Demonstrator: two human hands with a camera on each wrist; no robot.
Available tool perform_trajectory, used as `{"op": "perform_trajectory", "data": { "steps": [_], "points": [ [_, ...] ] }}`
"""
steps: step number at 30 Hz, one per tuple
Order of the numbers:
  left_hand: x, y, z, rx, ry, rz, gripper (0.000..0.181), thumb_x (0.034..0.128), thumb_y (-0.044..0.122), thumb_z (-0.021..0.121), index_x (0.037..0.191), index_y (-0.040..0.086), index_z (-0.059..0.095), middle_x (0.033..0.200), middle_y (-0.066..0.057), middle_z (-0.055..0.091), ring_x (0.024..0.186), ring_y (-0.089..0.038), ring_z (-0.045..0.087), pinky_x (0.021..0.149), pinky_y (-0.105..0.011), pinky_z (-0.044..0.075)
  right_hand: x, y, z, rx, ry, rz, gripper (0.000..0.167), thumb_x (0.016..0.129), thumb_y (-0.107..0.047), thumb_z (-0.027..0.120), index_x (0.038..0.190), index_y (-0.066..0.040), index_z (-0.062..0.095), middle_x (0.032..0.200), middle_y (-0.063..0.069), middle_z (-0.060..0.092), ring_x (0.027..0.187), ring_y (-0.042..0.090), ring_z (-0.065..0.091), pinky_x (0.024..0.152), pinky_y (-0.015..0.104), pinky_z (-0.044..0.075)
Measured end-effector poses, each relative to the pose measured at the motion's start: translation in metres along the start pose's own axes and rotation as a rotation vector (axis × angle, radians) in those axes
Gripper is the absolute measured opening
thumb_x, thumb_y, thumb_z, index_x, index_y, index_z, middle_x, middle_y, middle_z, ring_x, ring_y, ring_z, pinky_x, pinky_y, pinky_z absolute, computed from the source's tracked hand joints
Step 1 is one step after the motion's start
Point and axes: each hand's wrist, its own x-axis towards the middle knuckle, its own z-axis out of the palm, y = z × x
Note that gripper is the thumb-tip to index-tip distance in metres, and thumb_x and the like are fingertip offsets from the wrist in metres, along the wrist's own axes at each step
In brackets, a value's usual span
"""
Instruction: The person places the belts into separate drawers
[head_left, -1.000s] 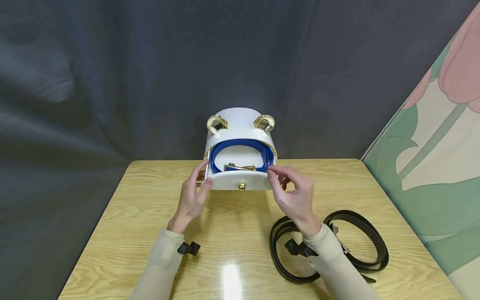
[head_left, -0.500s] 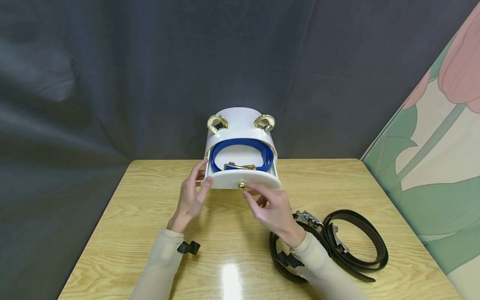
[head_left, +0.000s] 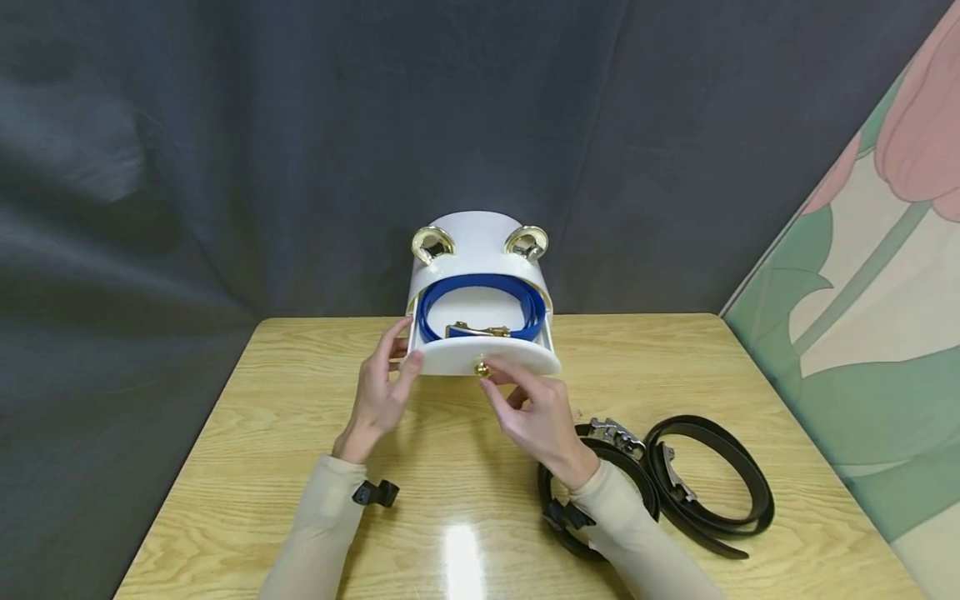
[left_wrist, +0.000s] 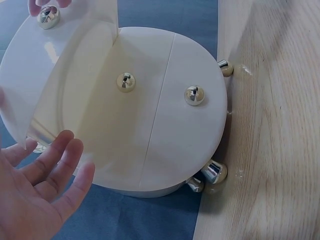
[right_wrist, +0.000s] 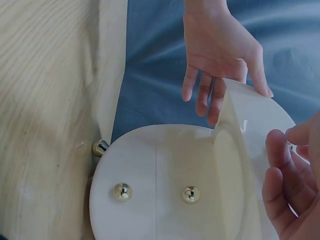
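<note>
A white rounded drawer box [head_left: 480,237] stands at the table's far edge, its top drawer [head_left: 447,359] pulled out. Inside the drawer lies a coiled blue belt [head_left: 426,311] with a gold buckle [head_left: 477,331]. With thumb and index finger my right hand [head_left: 536,414] pinches the round gold knob [head_left: 480,367] on the drawer front. At the drawer's left corner, my left hand [head_left: 373,402] touches the front with its thumb, the index finger reaching along the side. The other fingers of that left hand [left_wrist: 50,190] are loosely extended below the drawer.
Two coiled black belts, one [head_left: 651,483] partly under the right forearm and one [head_left: 757,479] farther right, lie on the wooden table [head_left: 247,450]. Gold ear-like rings [head_left: 433,243] top the box. Lower gold knobs [left_wrist: 126,81] sit on its front. A dark curtain [head_left: 337,150] hangs behind.
My right hand has moved left from the drawer's right corner to its middle knob and now pinches it. The left hand stays at the left corner. The drawer's position looks the same.
</note>
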Motion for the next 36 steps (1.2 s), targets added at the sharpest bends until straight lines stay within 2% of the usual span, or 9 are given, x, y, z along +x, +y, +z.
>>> {"op": "perform_trajectory", "data": {
  "steps": [7, 17, 29, 36],
  "points": [
    [0.0013, 0.0007, -0.0007, 0.001, -0.004, -0.004, 0.052, 0.1058, 0.021, 0.057, 0.156, 0.007, 0.051, 0.12, -0.023, 0.074, 0.109, -0.035, 0.071, 0.087, -0.045, 0.06, -0.0008, 0.0015, 0.0034, 0.01, 0.011, 0.007, 0.031, 0.086, 0.006, 0.081, 0.116, 0.0, 0.077, 0.094, 0.017, 0.082, 0.049, 0.008, 0.064, 0.047, 0.013, 0.05],
    [0.0014, 0.0003, -0.0003, 0.005, -0.011, -0.017, 0.053, 0.106, 0.024, 0.057, 0.156, 0.01, 0.051, 0.121, -0.022, 0.075, 0.11, -0.034, 0.071, 0.088, -0.038, 0.059, -0.0016, 0.0053, 0.0066, 0.017, 0.048, -0.008, 0.031, 0.085, 0.01, 0.081, 0.114, 0.001, 0.077, 0.093, 0.018, 0.081, 0.045, 0.008, 0.063, 0.045, 0.013, 0.049],
    [0.0028, -0.0011, -0.0014, -0.003, -0.019, -0.025, 0.052, 0.1065, 0.024, 0.057, 0.156, 0.009, 0.05, 0.123, -0.023, 0.074, 0.111, -0.035, 0.07, 0.09, -0.052, 0.059, 0.001, 0.0033, 0.009, 0.033, 0.066, -0.025, 0.029, 0.087, 0.01, 0.08, 0.114, 0.002, 0.078, 0.095, 0.018, 0.081, 0.046, 0.01, 0.065, 0.046, 0.013, 0.05],
    [0.0026, -0.0053, -0.0018, -0.006, -0.018, -0.037, 0.051, 0.1074, 0.026, 0.054, 0.157, 0.012, 0.05, 0.124, -0.022, 0.073, 0.112, -0.034, 0.068, 0.091, -0.045, 0.056, 0.0015, 0.0035, 0.0088, 0.014, 0.074, -0.017, 0.03, 0.086, 0.01, 0.081, 0.114, 0.001, 0.078, 0.095, 0.017, 0.082, 0.047, 0.01, 0.065, 0.046, 0.013, 0.05]
  ]
}}
